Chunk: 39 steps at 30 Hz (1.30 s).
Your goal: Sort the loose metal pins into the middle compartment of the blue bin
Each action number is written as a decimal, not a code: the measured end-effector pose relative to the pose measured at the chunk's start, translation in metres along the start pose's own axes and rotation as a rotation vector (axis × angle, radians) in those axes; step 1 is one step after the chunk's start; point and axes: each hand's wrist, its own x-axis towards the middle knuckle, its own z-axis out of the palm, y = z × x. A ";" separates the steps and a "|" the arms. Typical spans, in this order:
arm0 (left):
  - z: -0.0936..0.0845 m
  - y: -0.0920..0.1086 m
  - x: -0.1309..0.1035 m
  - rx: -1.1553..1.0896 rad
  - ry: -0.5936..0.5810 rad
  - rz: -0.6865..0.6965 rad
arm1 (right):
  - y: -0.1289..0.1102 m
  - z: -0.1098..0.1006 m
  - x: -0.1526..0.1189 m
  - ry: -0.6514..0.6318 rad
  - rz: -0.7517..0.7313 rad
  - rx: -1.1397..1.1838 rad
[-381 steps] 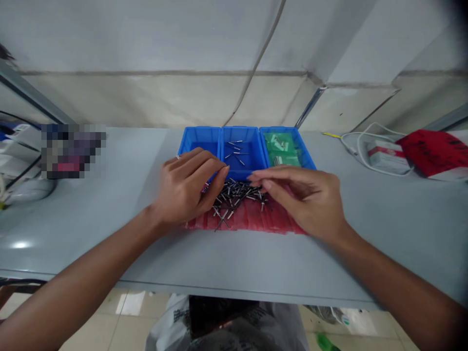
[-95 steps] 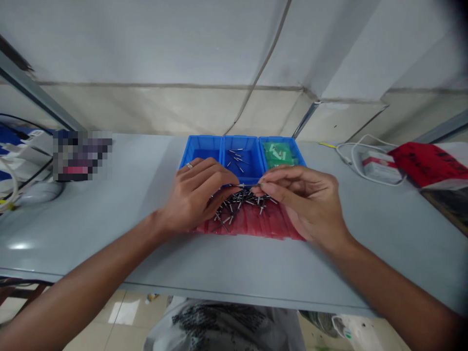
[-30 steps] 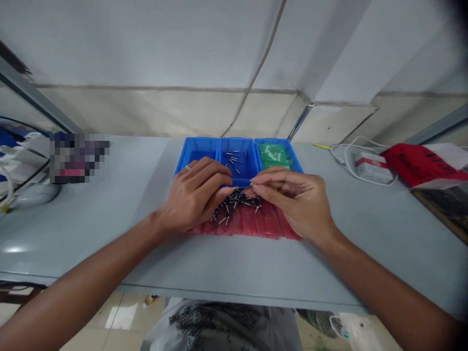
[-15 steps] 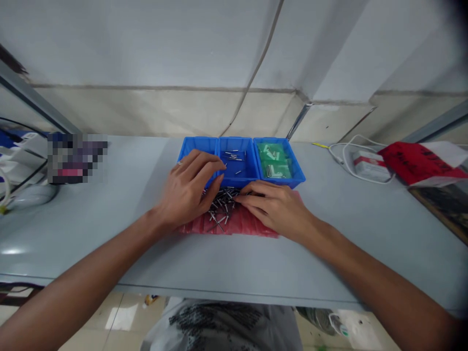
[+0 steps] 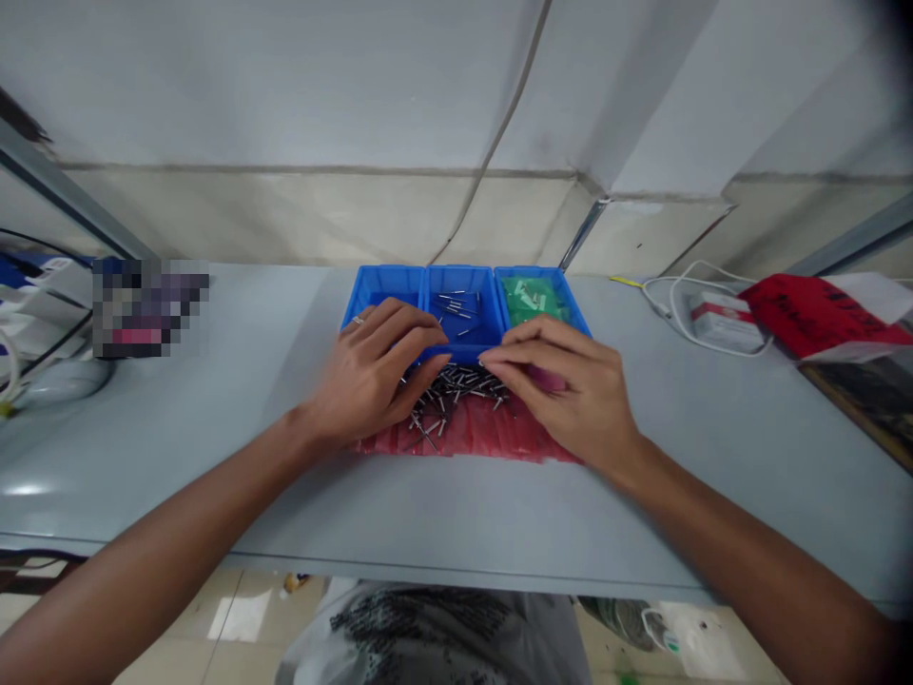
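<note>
A loose pile of small metal rivets [image 5: 467,382] with thin pins lies on red plastic bags [image 5: 471,428] in front of three blue bins. My left hand [image 5: 378,366] hovers over the pile's left side, its fingers curved and thumb apart from the index finger, nothing visible between them. Above the right side of the pile, my right hand [image 5: 571,385] pinches a rivet by the fingertips; only a small bright end shows. Several rivets lie in the middle blue bin [image 5: 465,335].
Green packets [image 5: 532,297] fill the right blue bin, partly behind my right hand. The left blue bin [image 5: 389,281] is partly covered by my left hand. Farther right are a white cable, a small box [image 5: 724,322] and a red bag [image 5: 806,314]. The wall stands behind the bins.
My right hand has lifted off the pile and shifted right and up, fingertips now pinched together. More of the rivets and red bags shows. My left hand has moved slightly right.
</note>
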 end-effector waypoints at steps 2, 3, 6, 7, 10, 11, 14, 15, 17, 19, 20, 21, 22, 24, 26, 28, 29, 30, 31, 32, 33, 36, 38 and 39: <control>0.000 0.002 0.000 -0.018 -0.026 0.050 | -0.008 -0.002 0.002 0.028 0.162 0.194; 0.001 0.003 -0.001 -0.029 -0.029 0.069 | -0.011 -0.003 0.002 0.023 0.239 0.307; 0.001 0.006 -0.001 -0.052 -0.008 0.082 | -0.016 -0.003 0.003 0.003 0.380 0.553; 0.001 0.007 -0.001 -0.054 -0.001 0.078 | -0.016 -0.003 0.003 -0.004 0.401 0.580; 0.000 0.008 -0.001 -0.052 0.011 0.079 | -0.014 -0.003 0.002 -0.009 0.430 0.582; 0.000 0.008 -0.001 -0.052 0.016 0.075 | -0.013 -0.003 0.001 -0.007 0.433 0.578; -0.001 0.008 0.000 -0.056 0.036 0.062 | -0.013 -0.003 0.001 -0.006 0.438 0.587; -0.001 0.008 0.000 -0.058 0.044 0.066 | -0.014 -0.003 0.001 -0.009 0.443 0.591; -0.001 0.008 0.000 -0.065 0.049 0.083 | -0.015 -0.002 0.001 -0.022 0.450 0.601; -0.003 0.009 0.001 -0.077 0.062 0.079 | -0.014 -0.001 0.001 -0.031 0.463 0.607; -0.004 0.009 0.001 -0.084 0.077 0.061 | -0.012 0.000 0.001 -0.016 0.472 0.607; -0.004 0.008 0.001 -0.087 0.096 0.035 | -0.010 0.001 0.001 0.011 0.482 0.606; -0.005 0.008 0.001 -0.083 0.115 0.004 | -0.007 0.001 0.001 0.042 0.493 0.605; -0.005 0.006 0.000 -0.065 0.136 -0.058 | -0.001 0.002 0.001 0.078 0.499 0.601; -0.005 0.004 0.000 -0.041 0.132 -0.094 | 0.004 0.002 0.000 0.034 0.454 0.536; -0.003 0.002 0.000 -0.027 0.126 -0.096 | 0.006 0.001 -0.002 -0.077 0.290 0.334; -0.002 0.001 0.000 -0.024 0.120 -0.088 | 0.006 0.001 -0.003 -0.144 0.164 0.185; -0.001 0.001 0.001 -0.023 0.114 -0.076 | 0.007 0.001 -0.004 -0.225 0.034 0.021; -0.001 0.001 0.000 -0.021 0.106 -0.064 | 0.007 0.001 -0.005 -0.306 -0.081 -0.133; 0.000 0.002 0.000 -0.017 0.098 -0.055 | 0.007 0.002 -0.006 -0.377 -0.164 -0.261; 0.000 0.002 0.000 -0.009 0.091 -0.048 | 0.007 0.003 -0.006 -0.430 -0.208 -0.355; -0.001 0.003 0.000 0.012 0.085 -0.030 | 0.009 0.005 -0.007 -0.488 -0.226 -0.472; -0.001 0.003 -0.001 0.018 0.087 -0.018 | 0.010 0.006 -0.007 -0.472 -0.234 -0.493; -0.001 0.003 -0.001 0.018 0.087 -0.015 | 0.011 0.006 -0.007 -0.462 -0.239 -0.492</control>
